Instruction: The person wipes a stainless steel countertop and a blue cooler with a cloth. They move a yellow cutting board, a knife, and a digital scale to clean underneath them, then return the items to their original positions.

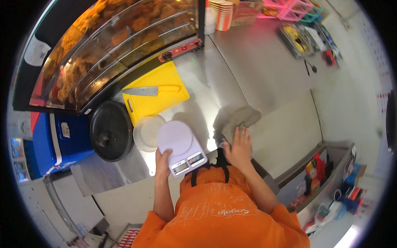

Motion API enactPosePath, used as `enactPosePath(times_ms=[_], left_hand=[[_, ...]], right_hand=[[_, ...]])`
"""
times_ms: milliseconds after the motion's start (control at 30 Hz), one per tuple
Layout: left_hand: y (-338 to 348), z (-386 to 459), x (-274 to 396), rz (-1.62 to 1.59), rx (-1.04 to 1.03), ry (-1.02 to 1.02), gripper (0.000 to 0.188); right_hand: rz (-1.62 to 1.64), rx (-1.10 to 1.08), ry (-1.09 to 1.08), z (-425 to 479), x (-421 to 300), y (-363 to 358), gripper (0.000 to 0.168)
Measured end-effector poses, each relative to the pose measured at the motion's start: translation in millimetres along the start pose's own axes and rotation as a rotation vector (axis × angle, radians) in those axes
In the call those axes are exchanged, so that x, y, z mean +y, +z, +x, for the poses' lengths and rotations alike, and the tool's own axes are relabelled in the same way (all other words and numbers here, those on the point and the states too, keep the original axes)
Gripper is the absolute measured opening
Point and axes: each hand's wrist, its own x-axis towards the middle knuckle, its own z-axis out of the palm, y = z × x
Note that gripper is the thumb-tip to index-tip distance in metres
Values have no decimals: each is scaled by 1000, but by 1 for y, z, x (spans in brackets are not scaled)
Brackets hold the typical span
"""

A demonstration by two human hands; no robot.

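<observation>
My left hand (163, 161) grips the near left edge of a white digital kitchen scale (176, 138), thumb on top by its round platform. The scale partly overlaps a translucent plastic lid or container (147, 133) on the steel counter. Palm down, my right hand (240, 148) rests its fingers on a crumpled grey-beige cloth (245, 119) near the counter's front edge; whether the fingers grip it I cannot tell. Beyond the scale, a yellow cutting board (155, 102) bears a knife with a yellow handle (168, 89).
A round black tray (111, 133) stands left of the board, beside a blue cooler box (69, 136). A heated glass display case (124, 37) with fried food borders the counter's back left. Stacked striped paper containers (221, 14), a metal tray (293, 42) and tongs or spoons (310, 67) lie farther back.
</observation>
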Motion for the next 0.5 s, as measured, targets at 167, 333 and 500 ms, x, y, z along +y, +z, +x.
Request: enactPosePath(times_ms=[167, 333, 500], left_hand=[[-34, -41, -33, -144, 411, -28, 60], [-23, -68, -64, -259, 614, -133, 65], [23, 9, -80, -303, 494, -96, 68]], right_hand=[[-52, -97, -409, 143, 45, 130, 60], [226, 42, -574, 368, 2, 169, 47], [506, -305, -844, 335, 7, 188, 32]])
